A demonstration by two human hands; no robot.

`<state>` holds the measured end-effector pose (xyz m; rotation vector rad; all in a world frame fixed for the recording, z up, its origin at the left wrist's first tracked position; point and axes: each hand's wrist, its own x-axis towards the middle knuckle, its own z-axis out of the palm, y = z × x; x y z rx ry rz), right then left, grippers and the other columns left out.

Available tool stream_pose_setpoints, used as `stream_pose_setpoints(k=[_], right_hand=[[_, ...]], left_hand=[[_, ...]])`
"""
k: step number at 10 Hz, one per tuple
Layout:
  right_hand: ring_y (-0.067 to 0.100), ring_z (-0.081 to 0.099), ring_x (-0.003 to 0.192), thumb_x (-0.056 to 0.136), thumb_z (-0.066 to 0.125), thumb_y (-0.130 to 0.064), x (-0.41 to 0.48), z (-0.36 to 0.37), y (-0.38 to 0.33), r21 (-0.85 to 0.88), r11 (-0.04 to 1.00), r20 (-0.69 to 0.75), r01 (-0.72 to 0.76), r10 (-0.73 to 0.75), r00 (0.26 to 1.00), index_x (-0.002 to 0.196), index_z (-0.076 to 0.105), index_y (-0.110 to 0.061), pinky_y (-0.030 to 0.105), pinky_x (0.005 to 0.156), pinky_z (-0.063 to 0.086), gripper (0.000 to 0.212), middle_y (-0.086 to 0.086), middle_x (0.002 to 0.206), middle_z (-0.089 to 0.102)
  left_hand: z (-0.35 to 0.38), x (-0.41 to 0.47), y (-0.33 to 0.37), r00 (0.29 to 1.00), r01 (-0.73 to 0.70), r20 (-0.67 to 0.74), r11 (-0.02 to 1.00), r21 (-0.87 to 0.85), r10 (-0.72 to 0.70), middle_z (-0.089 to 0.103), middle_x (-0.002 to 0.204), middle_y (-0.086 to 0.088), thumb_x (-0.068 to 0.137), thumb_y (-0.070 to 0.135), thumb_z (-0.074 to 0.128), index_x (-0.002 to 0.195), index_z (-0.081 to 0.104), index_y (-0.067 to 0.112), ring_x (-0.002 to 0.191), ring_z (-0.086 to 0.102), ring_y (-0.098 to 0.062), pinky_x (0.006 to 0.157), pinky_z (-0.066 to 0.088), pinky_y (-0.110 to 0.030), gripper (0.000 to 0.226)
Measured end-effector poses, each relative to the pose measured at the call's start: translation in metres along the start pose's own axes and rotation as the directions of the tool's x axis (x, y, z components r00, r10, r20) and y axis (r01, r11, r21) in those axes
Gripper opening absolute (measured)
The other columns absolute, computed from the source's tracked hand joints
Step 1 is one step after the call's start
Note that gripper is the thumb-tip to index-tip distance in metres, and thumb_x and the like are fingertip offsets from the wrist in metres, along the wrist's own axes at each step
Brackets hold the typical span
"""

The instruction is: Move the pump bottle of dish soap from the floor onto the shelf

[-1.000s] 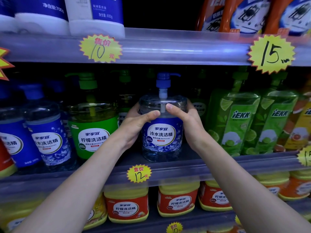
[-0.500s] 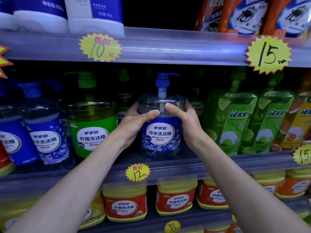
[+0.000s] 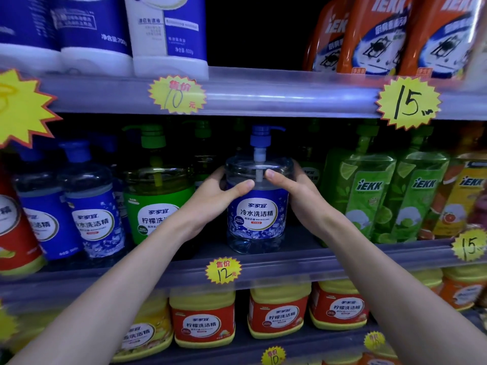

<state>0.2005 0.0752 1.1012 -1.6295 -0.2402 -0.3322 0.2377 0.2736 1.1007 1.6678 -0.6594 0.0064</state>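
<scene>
So the pump bottle (image 3: pixel 257 206) sits upright on the middle shelf (image 3: pixel 290 262), between a green bottle (image 3: pixel 158 204) on the left and lime pouches (image 3: pixel 369 196) on the right. Left hand (image 3: pixel 213 201) and right hand (image 3: pixel 297 196) wrap its sides, thumbs pressed on the front

Prob. a shop: shelves (image 3: pixel 263 101) w/ rows of detergent bottles (image 3: pixel 158 201) & yellow price tags (image 3: pixel 177 94).

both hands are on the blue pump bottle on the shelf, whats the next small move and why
Probably let go and draw both hands back. The blue pump bottle appears to stand upright on the middle shelf, label forward, between the green bottle and lime pouches, with left hand and right hand gripping its shoulder.
</scene>
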Motion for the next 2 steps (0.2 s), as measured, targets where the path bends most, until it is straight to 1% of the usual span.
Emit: stream_pose_setpoints(k=[1,2], right_hand=[[-0.012,0.057,0.119,0.076,0.076,-0.064,-0.017,0.003,-0.021,-0.279,0.960,-0.045,0.008,-0.022,0.999,0.162,0.018,-0.025,0.009,0.097,0.042,0.111,-0.013,0.145,0.052],[0.004,0.021,0.151,0.074,0.053,-0.087,-0.049,0.009,-0.045,-0.540,0.841,-0.037,0.030,-0.059,0.998,0.164,0.001,-0.025,0.028,0.121,0.018,0.121,-0.007,0.170,0.019]], left_hand=[[-0.017,-0.023,0.020,0.996,-0.049,0.082,0.992,0.117,0.040,0.044,0.144,0.013,0.084,0.052,0.056,0.145,0.030,0.030,0.104,0.050,0.028,0.084,0.041,-0.002,0.071],[-0.045,-0.059,0.044,0.993,-0.004,0.113,0.977,0.212,-0.021,0.020,0.157,0.011,0.072,0.084,0.044,0.155,0.016,0.022,0.129,0.032,0.018,0.108,0.032,-0.016,0.108]])
